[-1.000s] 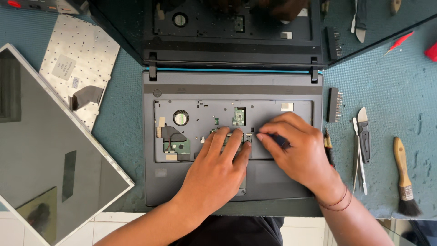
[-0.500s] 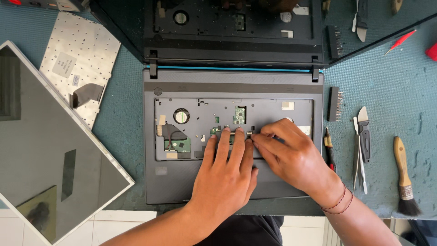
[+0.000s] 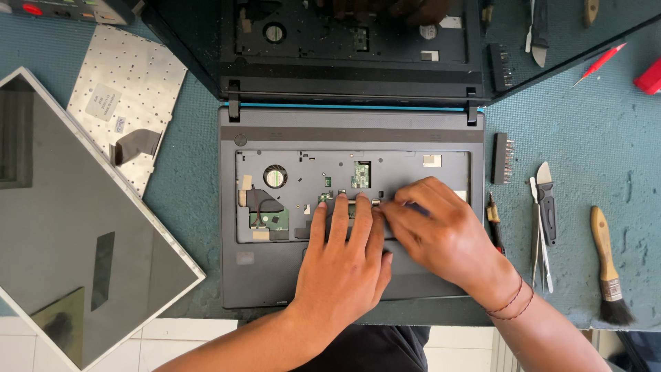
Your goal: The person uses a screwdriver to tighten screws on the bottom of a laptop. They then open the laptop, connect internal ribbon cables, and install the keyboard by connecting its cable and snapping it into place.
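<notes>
A dark grey laptop base point(image 3: 275, 275) lies open on the teal mat with its keyboard removed, and the bay point(image 3: 303, 172) shows a round fan opening and small green boards. My left hand point(image 3: 344, 262) rests flat on the bay, fingers straight and together, with its fingertips at a row of small connectors point(image 3: 344, 198). Beside it, my right hand point(image 3: 441, 234) touches the left one. Its fingertips pinch a dark slim tool point(image 3: 415, 207) against the connector area.
The laptop lid point(image 3: 344, 48) stands open behind. A detached screen panel point(image 3: 76, 220) and the removed keyboard point(image 3: 124, 96), face down, lie on the left. On the right are a bit holder point(image 3: 502, 158), tweezers and a pry knife point(image 3: 544, 207), a brush point(image 3: 604, 262) and a red tool point(image 3: 599, 63).
My left hand has flattened, its fingers now straight and reaching further into the bay. My right hand has shifted a little left, its fingertips closer to the connectors.
</notes>
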